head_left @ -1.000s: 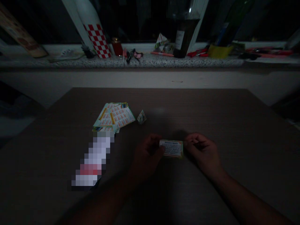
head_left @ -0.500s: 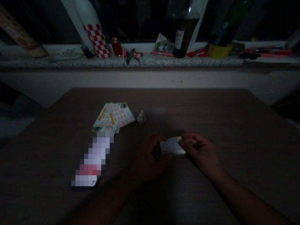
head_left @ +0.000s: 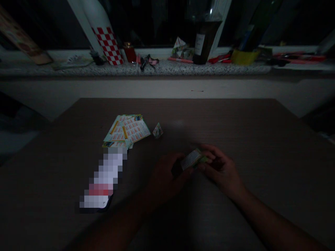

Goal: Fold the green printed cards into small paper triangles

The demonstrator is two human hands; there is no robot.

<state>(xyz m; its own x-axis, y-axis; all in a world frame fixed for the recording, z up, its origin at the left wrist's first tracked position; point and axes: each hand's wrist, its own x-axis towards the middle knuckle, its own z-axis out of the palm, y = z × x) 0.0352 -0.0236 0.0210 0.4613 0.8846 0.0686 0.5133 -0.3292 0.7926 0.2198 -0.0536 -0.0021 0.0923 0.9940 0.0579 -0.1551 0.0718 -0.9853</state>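
The scene is dim. Both hands meet over the middle of a dark wooden table (head_left: 235, 118) and hold one small printed card (head_left: 190, 159) between them. My left hand (head_left: 167, 176) pinches the card's left end. My right hand (head_left: 221, 169) has its fingers closed on the right end. The card is tilted, its right side raised and turned away. A fan of similar printed calendar cards (head_left: 127, 130) lies on the table to the left, with a small folded paper piece (head_left: 157, 130) beside it.
A blurred-out oblong object (head_left: 103, 181) lies left of my left forearm. Behind the table runs a speckled windowsill (head_left: 162, 68) crowded with a red-and-white checked object (head_left: 110, 45), a dark bottle (head_left: 204, 42), a small red jar (head_left: 130, 52), pens and papers.
The card has gone from lying flat and face up between my hands to tilted up on its right side. My right hand has moved left over it, closer to my left hand.
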